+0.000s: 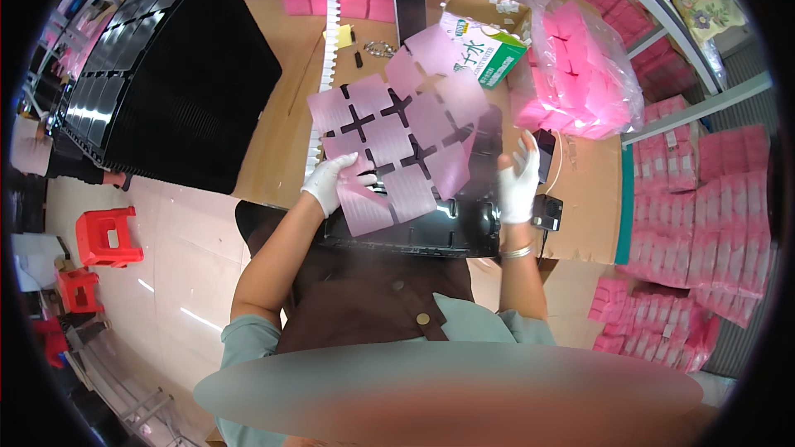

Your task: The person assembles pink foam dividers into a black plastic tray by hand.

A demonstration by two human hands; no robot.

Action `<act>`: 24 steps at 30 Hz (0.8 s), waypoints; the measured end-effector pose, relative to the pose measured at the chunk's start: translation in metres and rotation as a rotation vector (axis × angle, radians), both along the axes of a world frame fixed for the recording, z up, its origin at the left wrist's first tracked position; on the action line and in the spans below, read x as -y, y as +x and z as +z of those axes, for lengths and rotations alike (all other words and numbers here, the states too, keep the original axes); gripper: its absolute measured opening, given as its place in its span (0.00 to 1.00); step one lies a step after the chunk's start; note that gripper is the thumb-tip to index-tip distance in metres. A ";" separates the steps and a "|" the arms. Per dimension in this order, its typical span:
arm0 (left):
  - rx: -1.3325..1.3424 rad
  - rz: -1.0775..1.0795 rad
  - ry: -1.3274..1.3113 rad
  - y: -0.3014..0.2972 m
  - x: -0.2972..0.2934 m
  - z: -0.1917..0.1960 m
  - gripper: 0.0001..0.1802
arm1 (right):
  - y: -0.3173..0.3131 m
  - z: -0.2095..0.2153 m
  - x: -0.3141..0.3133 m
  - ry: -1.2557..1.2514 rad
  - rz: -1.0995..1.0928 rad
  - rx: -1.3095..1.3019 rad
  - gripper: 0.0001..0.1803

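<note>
A thin pink foam sheet (pixel 389 141) of joined squares, with cross-shaped gaps between them, is held up at its near left edge. My left hand (pixel 329 185), in a white glove, is closed on that edge; some of its fingers are hidden by the foam. The sheet bends and partly covers a black plastic tray (pixel 464 234) on the table in front of me. My right hand (pixel 520 184), also gloved in white, is raised beside the tray's right edge. Its fingers are apart, with nothing in them.
A tall stack of black trays (pixel 186 87) stands at the left. Behind the sheet are a phone (pixel 410 16) and an open carton (pixel 489 41). Bagged pink foam (pixel 575 74) sits at the right, near a black power adapter (pixel 546 212). Red stools (pixel 110 237) stand on the floor.
</note>
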State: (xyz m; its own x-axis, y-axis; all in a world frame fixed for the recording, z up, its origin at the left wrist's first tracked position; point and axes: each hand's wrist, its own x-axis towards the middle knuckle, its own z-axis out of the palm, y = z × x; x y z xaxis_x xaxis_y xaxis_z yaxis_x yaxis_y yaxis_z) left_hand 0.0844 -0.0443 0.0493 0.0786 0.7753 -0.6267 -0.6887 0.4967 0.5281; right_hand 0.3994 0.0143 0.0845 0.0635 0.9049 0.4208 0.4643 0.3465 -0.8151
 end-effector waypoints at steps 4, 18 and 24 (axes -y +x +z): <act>-0.069 -0.001 -0.022 -0.008 0.001 0.003 0.16 | 0.034 -0.045 -0.053 -0.478 0.316 -0.335 0.38; -0.191 -0.019 -0.006 -0.021 0.005 -0.017 0.16 | 0.034 -0.038 -0.045 -0.761 0.512 -0.196 0.05; -0.205 -0.185 0.013 -0.019 0.008 -0.012 0.22 | 0.057 -0.048 0.018 -0.870 0.287 -0.325 0.06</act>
